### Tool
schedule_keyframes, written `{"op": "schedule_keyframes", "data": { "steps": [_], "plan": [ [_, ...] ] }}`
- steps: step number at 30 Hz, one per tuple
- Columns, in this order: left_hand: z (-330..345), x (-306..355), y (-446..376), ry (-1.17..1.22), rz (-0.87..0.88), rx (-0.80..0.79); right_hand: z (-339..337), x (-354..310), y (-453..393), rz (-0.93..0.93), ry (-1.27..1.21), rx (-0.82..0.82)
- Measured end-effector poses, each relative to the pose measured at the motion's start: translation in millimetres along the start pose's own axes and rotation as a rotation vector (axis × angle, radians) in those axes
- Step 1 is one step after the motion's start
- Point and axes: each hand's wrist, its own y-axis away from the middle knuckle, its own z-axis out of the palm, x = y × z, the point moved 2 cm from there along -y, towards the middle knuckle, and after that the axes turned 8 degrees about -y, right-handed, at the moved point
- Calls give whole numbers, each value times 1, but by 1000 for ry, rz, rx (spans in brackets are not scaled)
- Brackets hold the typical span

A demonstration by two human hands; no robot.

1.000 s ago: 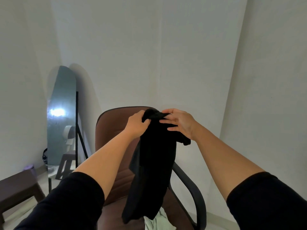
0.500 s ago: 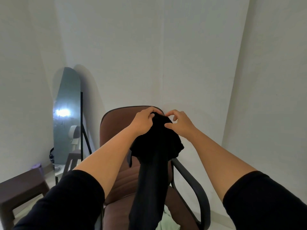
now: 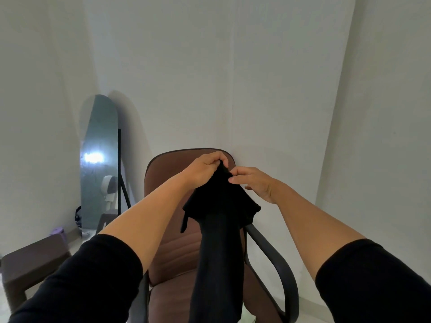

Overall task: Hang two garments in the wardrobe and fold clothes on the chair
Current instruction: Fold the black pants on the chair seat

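Both hands were up in front of the chair back, holding one black garment (image 3: 219,241) between them. Left hand (image 3: 205,170) had its fingers curled tight over the top edge of the cloth, gripping it at the highest point. Right hand (image 3: 254,183) sat just beside it, thumb and forefinger pinching the same top edge, remaining fingers loosely spread behind; the two hands were nearly touching.

Garment hung straight down from that grip: bunched and flared just under the hands, then a long narrow column dropping past the seat and out of the bottom of the view. It hung in front of the brown office chair (image 3: 172,229); can't tell whether the lower part touched the seat. Chair's black armrest (image 3: 277,264) curved out just right of the cloth.

Arms were bare from the hands up to black sleeves (image 3: 93,283).

Leaning mirror (image 3: 99,159) stood against the wall left of the chair, a bright light reflection in it. Dark brown stool (image 3: 30,269) sat at lower left, small purple object (image 3: 58,230) on the floor behind it.
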Motion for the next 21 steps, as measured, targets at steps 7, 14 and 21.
{"op": "schedule_keyframes", "data": {
  "steps": [7, 14, 21],
  "plan": [
    [-8, -9, 7, -72, -47, 11, -6, -3, -6, -97, -71, 147],
    [7, -5, 15, -221, -110, -75, -9, -6, -8, -138, -72, 253],
    [-8, 0, 9, -283, -33, 68, -14, 7, -6, -125, 4, 292]
  ]
}}
